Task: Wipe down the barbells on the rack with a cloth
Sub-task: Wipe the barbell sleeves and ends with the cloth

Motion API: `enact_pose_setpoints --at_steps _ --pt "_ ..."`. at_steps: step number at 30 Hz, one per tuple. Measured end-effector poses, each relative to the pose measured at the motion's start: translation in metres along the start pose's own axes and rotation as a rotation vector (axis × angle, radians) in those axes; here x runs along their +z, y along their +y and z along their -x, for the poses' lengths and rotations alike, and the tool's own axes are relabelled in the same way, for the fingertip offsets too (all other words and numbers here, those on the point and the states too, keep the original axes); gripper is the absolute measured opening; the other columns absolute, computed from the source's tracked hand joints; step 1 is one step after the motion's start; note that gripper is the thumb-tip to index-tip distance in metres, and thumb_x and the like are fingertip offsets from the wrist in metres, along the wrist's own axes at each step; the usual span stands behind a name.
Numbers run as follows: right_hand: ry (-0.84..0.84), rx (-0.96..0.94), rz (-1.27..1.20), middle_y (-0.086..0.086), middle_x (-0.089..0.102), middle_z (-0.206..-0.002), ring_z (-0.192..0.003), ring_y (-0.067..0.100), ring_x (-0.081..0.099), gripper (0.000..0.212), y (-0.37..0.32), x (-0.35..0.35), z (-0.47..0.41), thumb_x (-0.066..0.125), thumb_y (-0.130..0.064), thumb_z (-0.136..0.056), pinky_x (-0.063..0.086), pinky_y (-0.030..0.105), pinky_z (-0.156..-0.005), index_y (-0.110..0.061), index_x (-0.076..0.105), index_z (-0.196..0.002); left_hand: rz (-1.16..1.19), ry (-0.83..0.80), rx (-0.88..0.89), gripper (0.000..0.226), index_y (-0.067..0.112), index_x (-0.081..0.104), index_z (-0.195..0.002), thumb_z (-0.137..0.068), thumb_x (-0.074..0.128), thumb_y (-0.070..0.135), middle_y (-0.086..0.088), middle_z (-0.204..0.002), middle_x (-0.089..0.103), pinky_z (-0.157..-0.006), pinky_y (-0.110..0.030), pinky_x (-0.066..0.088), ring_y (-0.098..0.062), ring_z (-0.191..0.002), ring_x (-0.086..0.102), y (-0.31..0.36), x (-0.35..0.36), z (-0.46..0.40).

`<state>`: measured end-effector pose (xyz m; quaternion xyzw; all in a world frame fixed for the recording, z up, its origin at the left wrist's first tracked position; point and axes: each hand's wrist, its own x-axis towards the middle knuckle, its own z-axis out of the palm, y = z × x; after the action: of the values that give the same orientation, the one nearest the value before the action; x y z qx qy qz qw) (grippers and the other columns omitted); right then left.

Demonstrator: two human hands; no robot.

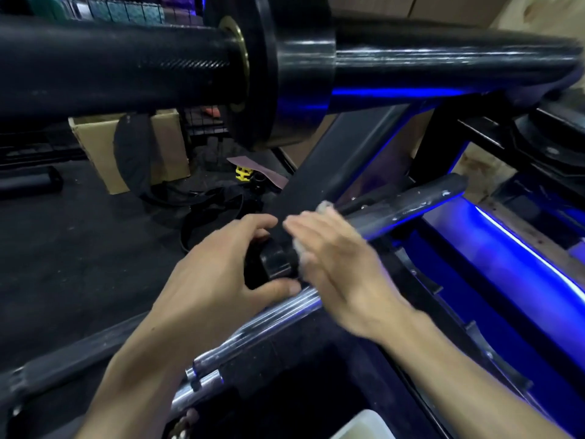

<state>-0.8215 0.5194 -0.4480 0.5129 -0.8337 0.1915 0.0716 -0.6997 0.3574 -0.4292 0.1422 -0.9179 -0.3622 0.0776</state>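
A lower barbell (408,205) runs diagonally from bottom left to upper right across the rack. My left hand (218,270) grips its black collar (278,259) with fingers and thumb curled round it. My right hand (335,264), blurred by motion, presses a pale cloth (324,208) against the bar's sleeve just right of the collar; most of the cloth is hidden under the palm. A second, thick black barbell (443,63) with its collar (294,68) spans the top of the view, close to the camera.
The dark rack upright (342,166) stands between the two bars. Blue light strips (531,248) glow at right. A cardboard box (167,147), black straps and a yellow item (243,173) lie on the dark floor at left. A white container (364,427) sits at the bottom edge.
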Motion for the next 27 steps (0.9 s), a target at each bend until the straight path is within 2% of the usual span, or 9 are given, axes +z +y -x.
enact_pose_setpoints --at_steps 2,4,9,13,15,19,22,24,27 --pt "-0.08 -0.031 -0.19 0.02 0.067 -0.124 -0.117 0.005 0.055 0.045 0.001 -0.011 -0.002 0.039 -0.022 -0.109 0.038 0.023 -0.112 0.013 0.06 -0.127 -0.072 0.002 0.045 0.091 0.056 0.034 -0.14 -0.062 0.079 0.071 0.036 -0.123 0.044 -0.098 -0.035 0.046 0.004 -0.119 0.043 -0.003 0.001 -0.001" --pt "-0.109 0.123 -0.186 0.016 0.069 -0.102 -0.098 0.007 0.055 0.04 0.027 -0.026 -0.003 0.037 -0.018 -0.108 0.049 0.028 -0.092 0.012 0.062 -0.115 -0.074 -0.001 0.046 0.096 0.054 0.03 -0.146 -0.064 0.075 0.074 0.036 -0.13 0.041 -0.1 -0.032 0.044 0.003 -0.123 0.04 -0.004 0.001 0.0" --pt "0.025 0.185 0.207 0.012 0.069 -0.101 -0.097 0.039 0.061 0.031 0.027 -0.009 -0.015 0.04 -0.004 -0.093 0.042 0.044 -0.105 0.001 0.07 -0.098 -0.097 -0.013 -0.016 0.092 0.05 0.024 -0.151 -0.074 0.065 0.077 0.031 -0.148 0.041 -0.099 -0.026 0.039 0.0 -0.133 0.042 0.001 0.001 0.001" --pt "-0.074 -0.065 0.036 0.009 0.064 -0.137 -0.129 0.019 0.051 0.045 -0.004 0.003 -0.01 0.035 -0.017 -0.102 0.025 0.031 -0.123 -0.001 0.062 -0.134 -0.128 0.019 0.04 0.094 0.054 0.027 -0.144 -0.066 0.075 0.074 0.032 -0.134 0.045 -0.097 -0.032 0.045 0.0 -0.124 0.044 -0.001 0.004 -0.002" --pt "-0.045 0.065 -0.103 0.013 0.068 -0.129 -0.117 0.008 0.054 0.04 0.021 -0.011 -0.004 0.037 -0.013 -0.104 0.038 0.022 -0.11 0.002 0.065 -0.127 -0.178 0.017 0.048 0.107 0.053 0.018 -0.15 -0.064 0.079 0.072 0.033 -0.135 0.04 -0.099 -0.033 0.044 -0.001 -0.127 0.039 -0.002 0.006 -0.002" --pt "0.044 0.318 0.118 0.011 0.072 -0.104 -0.102 0.032 0.056 0.041 0.053 -0.022 -0.011 0.033 -0.014 -0.103 0.043 0.049 -0.103 0.003 0.069 -0.115 -0.218 0.002 0.079 0.113 0.052 0.007 -0.154 -0.067 0.074 0.076 0.034 -0.138 0.03 -0.098 -0.027 0.039 0.0 -0.13 0.031 -0.003 0.006 -0.001" --pt "-0.047 0.06 0.245 0.016 0.068 -0.12 -0.113 0.037 0.059 0.043 0.015 0.006 -0.012 0.035 -0.013 -0.098 0.043 0.054 -0.109 0.004 0.067 -0.121 -0.19 0.017 0.085 0.108 0.051 0.006 -0.155 -0.07 0.065 0.082 0.032 -0.144 0.032 -0.099 -0.028 0.04 -0.001 -0.132 0.034 -0.002 0.006 0.0" --pt "-0.105 0.002 0.158 0.009 0.064 -0.136 -0.131 0.027 0.052 0.049 0.007 0.003 -0.012 0.032 -0.021 -0.101 0.028 0.039 -0.122 -0.003 0.061 -0.137 -0.152 0.028 0.062 0.102 0.051 0.01 -0.155 -0.073 0.061 0.081 0.031 -0.146 0.038 -0.102 -0.031 0.042 -0.002 -0.132 0.041 -0.002 0.004 0.001" --pt "-0.035 0.096 0.208 0.015 0.072 -0.116 -0.108 0.036 0.064 0.042 0.046 -0.014 -0.01 0.04 -0.013 -0.095 0.039 0.044 -0.105 0.003 0.068 -0.121 -0.073 0.026 0.049 0.085 0.055 0.016 -0.152 -0.079 0.055 0.077 0.037 -0.137 0.044 -0.099 -0.032 0.043 0.002 -0.126 0.047 -0.003 0.003 0.002"
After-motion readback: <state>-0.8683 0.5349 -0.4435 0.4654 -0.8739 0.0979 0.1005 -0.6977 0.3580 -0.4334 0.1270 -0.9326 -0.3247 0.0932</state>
